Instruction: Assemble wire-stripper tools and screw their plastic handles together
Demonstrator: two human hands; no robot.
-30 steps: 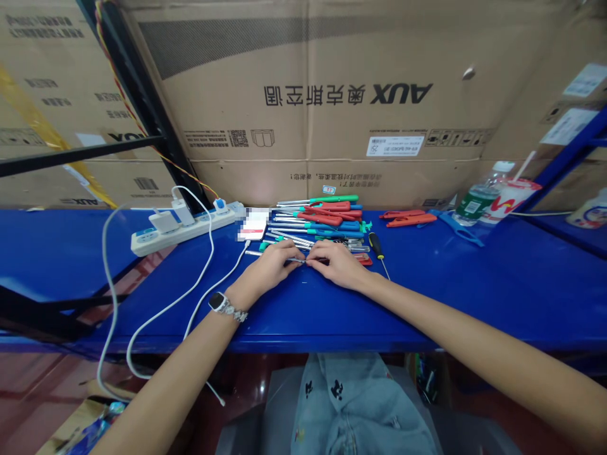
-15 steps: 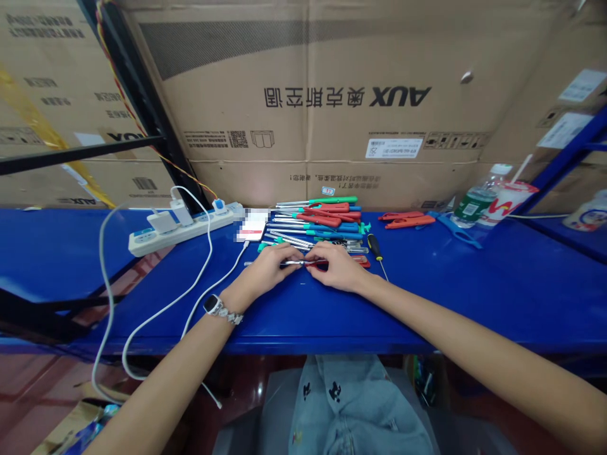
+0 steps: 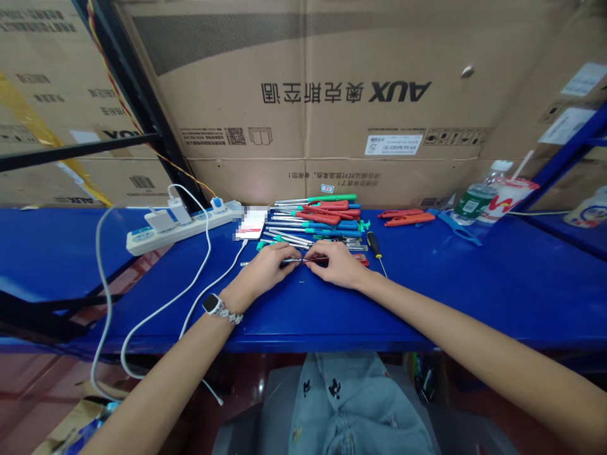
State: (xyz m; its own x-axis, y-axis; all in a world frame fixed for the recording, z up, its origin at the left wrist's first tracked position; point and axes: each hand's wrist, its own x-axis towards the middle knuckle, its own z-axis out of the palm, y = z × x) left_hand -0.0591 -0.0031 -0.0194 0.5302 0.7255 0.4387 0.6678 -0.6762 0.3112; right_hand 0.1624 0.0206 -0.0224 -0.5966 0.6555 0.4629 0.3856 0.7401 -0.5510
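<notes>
My left hand (image 3: pixel 269 265) is closed in a pinch on a thin metal tube (image 3: pixel 291 260). Facing it, my right hand (image 3: pixel 336 264) pinches a slim dark red piece (image 3: pixel 319 260). The fingertips of both hands almost meet, and I cannot tell whether tube and red piece are joined there. Just beyond the hands lies a pile of long-necked tools (image 3: pixel 327 217) with metal tubes and red, blue and green handles, like long lighters. A flat red piece (image 3: pixel 361 260) shows beside my right hand, near a black and yellow screwdriver (image 3: pixel 374 243).
A power strip (image 3: pixel 184 229) with plugged-in chargers sits on the blue table (image 3: pixel 303 316) at left. White cables hang over the front edge. Orange-red handles (image 3: pixel 408 218), a blue handle (image 3: pixel 458 229), a water bottle (image 3: pixel 478 199) and a cup (image 3: pixel 509 199) are at right. Cardboard boxes (image 3: pixel 332 38) stand behind.
My fingertips have drawn slightly closer together around the meeting point of tube and red piece. The view has shifted slightly; the things on the table stay in place.
</notes>
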